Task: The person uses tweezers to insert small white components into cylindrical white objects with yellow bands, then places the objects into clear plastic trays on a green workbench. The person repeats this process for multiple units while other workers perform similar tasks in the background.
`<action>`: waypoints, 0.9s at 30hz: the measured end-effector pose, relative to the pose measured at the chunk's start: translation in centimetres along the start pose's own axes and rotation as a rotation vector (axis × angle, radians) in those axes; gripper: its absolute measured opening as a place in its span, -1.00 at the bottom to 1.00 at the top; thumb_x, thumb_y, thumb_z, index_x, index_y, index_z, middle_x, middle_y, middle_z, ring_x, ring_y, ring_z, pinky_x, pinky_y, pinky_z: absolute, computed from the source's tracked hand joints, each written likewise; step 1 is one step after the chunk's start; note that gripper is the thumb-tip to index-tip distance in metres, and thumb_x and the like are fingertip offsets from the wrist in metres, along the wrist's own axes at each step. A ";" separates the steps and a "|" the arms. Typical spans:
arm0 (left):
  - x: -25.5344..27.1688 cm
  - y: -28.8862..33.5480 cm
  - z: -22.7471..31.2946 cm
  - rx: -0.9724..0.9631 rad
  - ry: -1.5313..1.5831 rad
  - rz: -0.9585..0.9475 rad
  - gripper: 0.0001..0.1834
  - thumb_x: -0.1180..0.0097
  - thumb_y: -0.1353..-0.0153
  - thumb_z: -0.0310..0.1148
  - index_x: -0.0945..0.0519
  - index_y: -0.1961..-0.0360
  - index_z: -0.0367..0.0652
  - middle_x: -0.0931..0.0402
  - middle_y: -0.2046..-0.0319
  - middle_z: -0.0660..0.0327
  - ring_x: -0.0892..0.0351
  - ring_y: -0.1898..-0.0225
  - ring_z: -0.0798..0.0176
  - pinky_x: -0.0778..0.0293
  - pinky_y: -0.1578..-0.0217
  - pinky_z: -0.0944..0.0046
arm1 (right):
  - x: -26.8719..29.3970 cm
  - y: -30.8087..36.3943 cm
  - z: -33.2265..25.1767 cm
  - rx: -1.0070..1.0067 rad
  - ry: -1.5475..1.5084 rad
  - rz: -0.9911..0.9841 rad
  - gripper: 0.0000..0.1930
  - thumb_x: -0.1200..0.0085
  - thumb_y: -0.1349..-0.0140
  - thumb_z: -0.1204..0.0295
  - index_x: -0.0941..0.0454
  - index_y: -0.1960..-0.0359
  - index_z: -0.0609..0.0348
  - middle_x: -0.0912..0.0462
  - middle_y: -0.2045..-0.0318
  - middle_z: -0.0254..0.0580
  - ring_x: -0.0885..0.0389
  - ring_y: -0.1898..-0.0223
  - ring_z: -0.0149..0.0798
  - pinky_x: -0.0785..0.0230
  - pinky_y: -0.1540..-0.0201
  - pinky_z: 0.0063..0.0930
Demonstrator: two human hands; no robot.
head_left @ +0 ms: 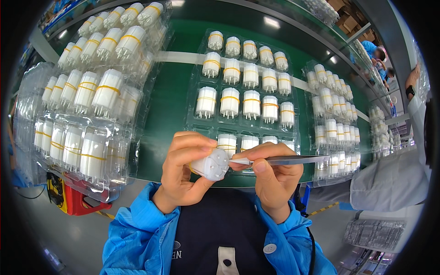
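My left hand (185,167) is closed round a white plastic cylinder (214,165), its end with small pegs and holes turned toward my right hand. Between the thumb and fingers of my right hand (274,176) are metal tweezers (293,160), whose tips point left at the cylinder's end face. Whether the tips touch it I cannot tell. Just beyond my hands lies a clear plastic tray (191,120) with rows of similar white cylinders (229,101), each with an orange-yellow band round it and short pins at its lower end.
Stacked clear trays of banded cylinders (105,91) stand at the left. More filled trays (334,128) sit to the right on the green bench top (172,105). A person in a pale sleeve (389,178) is close on the right. A red and yellow object (75,197) is below, left.
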State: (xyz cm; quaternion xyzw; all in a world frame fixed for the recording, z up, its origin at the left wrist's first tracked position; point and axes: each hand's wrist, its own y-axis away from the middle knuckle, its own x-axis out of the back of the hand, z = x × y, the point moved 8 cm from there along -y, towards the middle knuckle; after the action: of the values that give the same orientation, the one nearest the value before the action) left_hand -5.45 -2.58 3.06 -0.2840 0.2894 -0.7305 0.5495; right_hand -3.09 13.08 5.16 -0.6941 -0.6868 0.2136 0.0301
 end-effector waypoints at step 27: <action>0.1 0.1 -0.2 0.017 0.019 0.002 -0.39 -0.29 0.11 -0.62 -0.33 -0.01 -0.21 -0.40 0.09 -0.06 -0.42 0.10 0.10 -0.40 0.13 0.21 | -0.3 -0.1 0.0 -0.025 0.025 -0.007 -0.87 -0.03 -0.26 0.65 -0.53 0.19 0.48 -0.64 0.26 0.08 -0.67 0.20 -0.21 -0.57 0.10 -0.38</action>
State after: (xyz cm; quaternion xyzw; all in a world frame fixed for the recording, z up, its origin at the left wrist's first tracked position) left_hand -5.58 -2.71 2.84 -0.2721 0.2888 -0.7350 0.5498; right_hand -3.18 12.84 5.22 -0.6946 -0.6914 0.1962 0.0308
